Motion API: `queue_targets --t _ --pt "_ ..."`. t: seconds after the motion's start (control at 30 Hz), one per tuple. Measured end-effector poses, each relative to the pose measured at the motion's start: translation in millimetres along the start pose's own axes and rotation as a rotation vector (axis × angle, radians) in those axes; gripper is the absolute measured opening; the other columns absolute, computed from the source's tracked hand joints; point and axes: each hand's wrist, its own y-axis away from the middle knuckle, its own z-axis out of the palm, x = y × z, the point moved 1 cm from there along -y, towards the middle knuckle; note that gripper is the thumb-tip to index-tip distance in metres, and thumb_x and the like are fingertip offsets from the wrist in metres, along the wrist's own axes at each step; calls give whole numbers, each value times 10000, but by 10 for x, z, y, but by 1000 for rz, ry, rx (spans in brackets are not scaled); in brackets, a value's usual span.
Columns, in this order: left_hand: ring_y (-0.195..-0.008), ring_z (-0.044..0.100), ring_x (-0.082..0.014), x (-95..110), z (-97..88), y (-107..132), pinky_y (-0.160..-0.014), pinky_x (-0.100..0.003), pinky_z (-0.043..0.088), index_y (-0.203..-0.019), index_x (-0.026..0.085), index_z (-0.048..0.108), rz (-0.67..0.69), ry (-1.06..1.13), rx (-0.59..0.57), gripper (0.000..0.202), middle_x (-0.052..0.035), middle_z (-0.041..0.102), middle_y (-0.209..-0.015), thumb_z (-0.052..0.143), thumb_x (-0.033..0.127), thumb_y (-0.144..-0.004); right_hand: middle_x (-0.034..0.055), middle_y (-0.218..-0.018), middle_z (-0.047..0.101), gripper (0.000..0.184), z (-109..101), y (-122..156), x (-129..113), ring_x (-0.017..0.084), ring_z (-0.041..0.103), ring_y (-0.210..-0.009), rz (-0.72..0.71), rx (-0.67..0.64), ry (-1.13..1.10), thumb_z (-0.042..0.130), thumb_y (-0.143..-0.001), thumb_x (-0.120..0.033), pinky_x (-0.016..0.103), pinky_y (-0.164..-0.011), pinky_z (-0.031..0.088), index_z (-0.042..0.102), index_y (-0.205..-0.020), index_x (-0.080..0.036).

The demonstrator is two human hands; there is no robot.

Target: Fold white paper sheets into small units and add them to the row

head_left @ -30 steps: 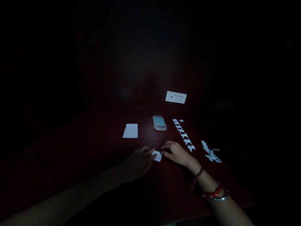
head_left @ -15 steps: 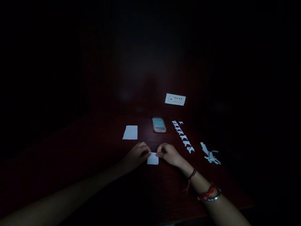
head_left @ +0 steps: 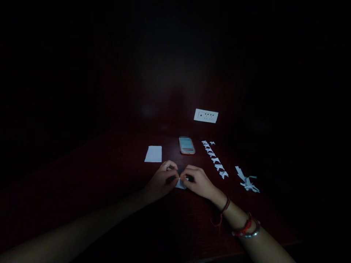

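In dim light, my left hand (head_left: pixel 162 180) and my right hand (head_left: pixel 199 181) meet over a small white paper piece (head_left: pixel 181 183) on the dark red table (head_left: pixel 109 197). The fingertips of both hands pinch the paper, which is mostly covered by them. A ring shows on my left hand; red thread bands and a metal bangle circle my right wrist (head_left: pixel 244 228).
A white paper square (head_left: pixel 153 153) lies beyond my left hand. A phone (head_left: pixel 187 145) rests behind the hands. A row of several folded paper shapes (head_left: pixel 215 159) runs to the right, with paper scraps (head_left: pixel 246 179) farther right. A white socket plate (head_left: pixel 206 115) sits on the wall.
My hands have closed in together over the small paper, which lay flat and more exposed half a second ago; now only a corner of it shows between my fingers.
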Motion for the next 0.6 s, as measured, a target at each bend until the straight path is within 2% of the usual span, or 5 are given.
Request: queue_targets --t 0.2,0.43,0.53,0.6 --pt "-892 420 -164 49 -5 9 -760 -307 384 -719 169 539 14 29 -15 115 -34 389 -990 432 160 -759 -6 -695 494 68 7 7 46 91 468 -644 -26 -63 -45 491 -687 -112 189 -598 363 543 -699 -153" --pt "-968 385 -182 160 -142 -14 -821 -317 354 -700 170 549 56 33 -70 113 -34 385 -992 452 127 -741 -30 -631 430 73 -8 17 32 72 412 -576 -45 -81 -59 484 -650 -88 174 -537 323 488 -615 -151" --pt "-983 391 -183 111 -220 5 -833 -313 352 -675 160 542 29 52 -26 112 -37 387 -1009 458 114 -735 -36 -602 406 106 -91 53 124 71 386 -554 -10 -56 -27 479 -638 -79 179 -522 303 453 -566 -151" --pt "-955 417 -174 45 -257 19 -824 -311 362 -660 154 534 -24 64 19 126 -37 387 -1025 448 110 -740 -31 -597 417 125 -160 72 205 79 394 -565 47 17 4 485 -621 -67 189 -535 306 435 -539 -148"
